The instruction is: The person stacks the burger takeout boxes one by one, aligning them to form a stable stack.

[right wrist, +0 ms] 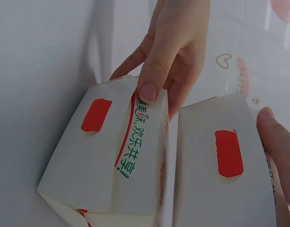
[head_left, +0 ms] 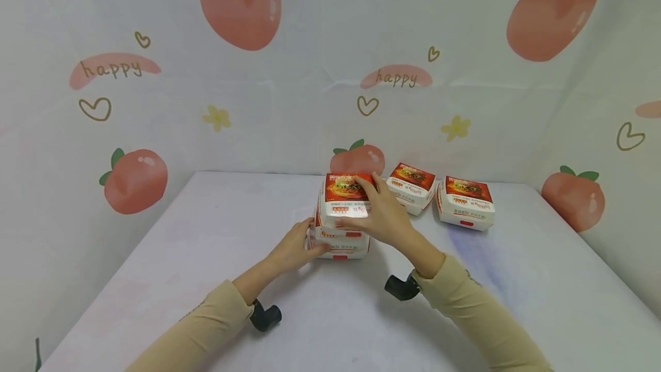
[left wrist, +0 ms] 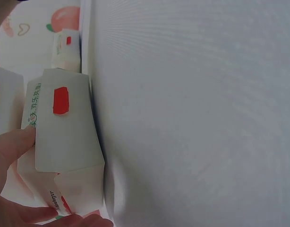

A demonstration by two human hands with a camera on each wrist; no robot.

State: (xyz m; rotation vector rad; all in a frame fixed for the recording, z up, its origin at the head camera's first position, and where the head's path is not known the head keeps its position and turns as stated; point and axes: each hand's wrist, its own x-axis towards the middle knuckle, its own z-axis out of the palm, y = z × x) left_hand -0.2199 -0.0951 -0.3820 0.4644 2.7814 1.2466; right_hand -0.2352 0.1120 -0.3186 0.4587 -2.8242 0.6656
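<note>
A: What do the hands have?

B: The left hand pinches the lower box at its left end, thumb on the front. The right hand grips the upper box, thumb on the front, fingers over the top.

A: And where are the boxes?

B: The lower one is on the table, the upper directly above it. A third box and a fourth stand farther back, to the right.

A: Does the pair touch?

B: The right wrist view shows a thin gap, but I can't see the back, so perhaps there.

A: Any advice?

B: I'd brace the lower box, hold the upper level, and line up the red tabs. Go straight and slow, gripping lightly; that card probably dents.
</note>
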